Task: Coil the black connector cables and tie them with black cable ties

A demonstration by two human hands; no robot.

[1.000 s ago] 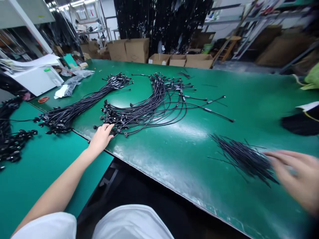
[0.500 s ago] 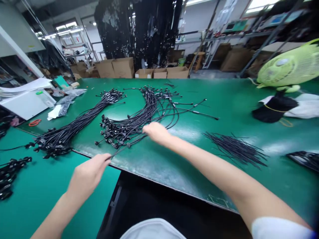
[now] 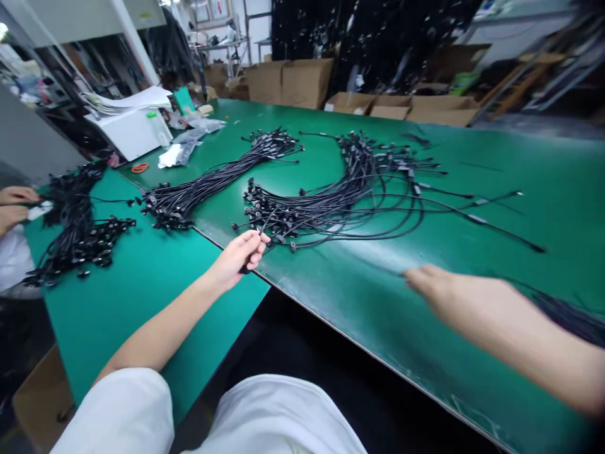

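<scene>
My left hand [image 3: 241,255] is closed on a black cable at the front edge of the green table [image 3: 302,277], beside the connector ends of the middle cable bundle [image 3: 350,183]. My right hand [image 3: 435,287], blurred by motion, is over the table to the right, its fingers pinched at a thin dark strand that trails to the left. Under the right forearm and beyond it lies a pile of thin black strips [image 3: 567,315]. Another cable bundle [image 3: 222,176] rests to the left of the middle one.
Orange-handled scissors [image 3: 140,168], a plastic bag [image 3: 191,142] and a white box [image 3: 132,132] are at the back left. At the far left a person's hands [image 3: 14,205] are by a dark cable pile [image 3: 75,221]. Cardboard boxes [image 3: 302,82] stand behind the table.
The view has turned left. My right hand has moved away from the middle bundle to the right, with a thin strand. My left hand stays closed near the table edge. Another person's hands now show.
</scene>
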